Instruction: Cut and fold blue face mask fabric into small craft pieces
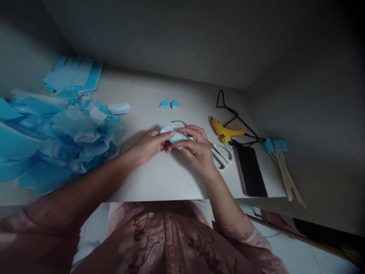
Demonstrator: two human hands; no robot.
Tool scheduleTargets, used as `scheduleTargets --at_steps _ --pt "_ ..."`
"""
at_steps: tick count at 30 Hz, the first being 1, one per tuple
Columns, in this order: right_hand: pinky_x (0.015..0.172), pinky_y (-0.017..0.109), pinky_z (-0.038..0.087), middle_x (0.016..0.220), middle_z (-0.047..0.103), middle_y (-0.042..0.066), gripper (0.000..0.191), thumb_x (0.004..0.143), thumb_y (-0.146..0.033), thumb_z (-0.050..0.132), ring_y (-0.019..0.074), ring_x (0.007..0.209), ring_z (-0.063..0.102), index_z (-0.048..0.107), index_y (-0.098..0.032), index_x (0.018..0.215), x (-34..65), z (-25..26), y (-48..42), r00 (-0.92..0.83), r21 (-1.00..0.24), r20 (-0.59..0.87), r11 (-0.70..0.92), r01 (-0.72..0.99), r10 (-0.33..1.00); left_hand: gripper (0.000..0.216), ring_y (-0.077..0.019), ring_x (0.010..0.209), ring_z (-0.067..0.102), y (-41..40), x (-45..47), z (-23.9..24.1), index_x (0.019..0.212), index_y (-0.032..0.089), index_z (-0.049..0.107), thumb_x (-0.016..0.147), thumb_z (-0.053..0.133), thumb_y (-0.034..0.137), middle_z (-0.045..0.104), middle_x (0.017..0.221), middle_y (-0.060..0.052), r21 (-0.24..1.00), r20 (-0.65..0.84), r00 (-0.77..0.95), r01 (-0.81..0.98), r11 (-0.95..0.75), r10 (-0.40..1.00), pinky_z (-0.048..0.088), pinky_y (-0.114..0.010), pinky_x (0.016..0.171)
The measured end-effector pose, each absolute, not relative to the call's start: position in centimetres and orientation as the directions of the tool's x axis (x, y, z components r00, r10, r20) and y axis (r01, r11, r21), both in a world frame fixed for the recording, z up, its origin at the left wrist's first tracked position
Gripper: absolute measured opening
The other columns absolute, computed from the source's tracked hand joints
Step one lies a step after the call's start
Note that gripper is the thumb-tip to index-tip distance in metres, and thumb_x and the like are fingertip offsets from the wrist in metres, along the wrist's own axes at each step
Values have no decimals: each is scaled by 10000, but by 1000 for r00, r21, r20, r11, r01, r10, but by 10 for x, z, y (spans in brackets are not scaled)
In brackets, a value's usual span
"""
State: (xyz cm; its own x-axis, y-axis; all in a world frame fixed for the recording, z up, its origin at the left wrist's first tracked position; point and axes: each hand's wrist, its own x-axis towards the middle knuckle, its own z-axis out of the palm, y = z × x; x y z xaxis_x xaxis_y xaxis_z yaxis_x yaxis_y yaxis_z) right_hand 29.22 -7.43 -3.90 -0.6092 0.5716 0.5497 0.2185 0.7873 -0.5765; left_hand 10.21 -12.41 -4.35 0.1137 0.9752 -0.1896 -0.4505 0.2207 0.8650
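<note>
Both my hands meet over the middle of the white table (159,179). My left hand (149,144) pinches one end of a small folded piece of light blue and white tissue paper (173,134). My right hand (198,150) grips the same piece from the other side, fingers curled around it. A round, clear-rimmed object (178,123) lies on the table just behind the paper, partly hidden by my fingers. Two small blue folded paper pieces (169,104) rest farther back.
A big heap of blue and white tissue paper (54,137) fills the left side, with a flat stack (74,74) behind it. Right of my hands lie white-handled scissors (222,154), a yellow glue gun (225,132) with a black cord, a dark phone (251,171) and blue-tipped wooden sticks (282,167).
</note>
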Motion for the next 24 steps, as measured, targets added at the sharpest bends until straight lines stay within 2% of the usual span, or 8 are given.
scheduleTargets --at_steps 3,11,16,24 --pt "1092 550 445 1288 698 0 193 936 -231 657 266 1275 553 793 -365 963 292 -39 -74 -587 -575 571 790 214 575 272 -139 632 573 -123 102 -42 836 138 686 831 734 405 657 725 -40 844 -171 122 -494 210 978 438 -293 639" --pt "1075 534 463 1338 692 15 198 934 -240 683 258 1270 567 800 -365 1032 291 -40 -76 -554 -569 611 800 188 565 115 -185 663 588 -122 102 -33 780 131 656 779 622 242 652 697 -72 781 -241 107 -569 258 965 482 -329 664" --pt "1072 556 464 1345 691 -7 182 932 -277 684 261 1275 562 800 -388 1018 291 -40 -76 -542 -604 573 764 227 614 143 -183 663 615 -122 102 -38 796 124 670 810 635 262 665 696 -71 787 -194 110 -576 222 975 490 -313 649" --pt "1092 540 449 1342 691 1 149 940 -304 676 256 1277 562 798 -365 999 290 -38 -78 -553 -606 563 762 228 614 235 -162 673 631 -123 103 -40 806 113 690 865 708 340 689 718 -71 859 -168 77 -477 184 983 497 -313 710"
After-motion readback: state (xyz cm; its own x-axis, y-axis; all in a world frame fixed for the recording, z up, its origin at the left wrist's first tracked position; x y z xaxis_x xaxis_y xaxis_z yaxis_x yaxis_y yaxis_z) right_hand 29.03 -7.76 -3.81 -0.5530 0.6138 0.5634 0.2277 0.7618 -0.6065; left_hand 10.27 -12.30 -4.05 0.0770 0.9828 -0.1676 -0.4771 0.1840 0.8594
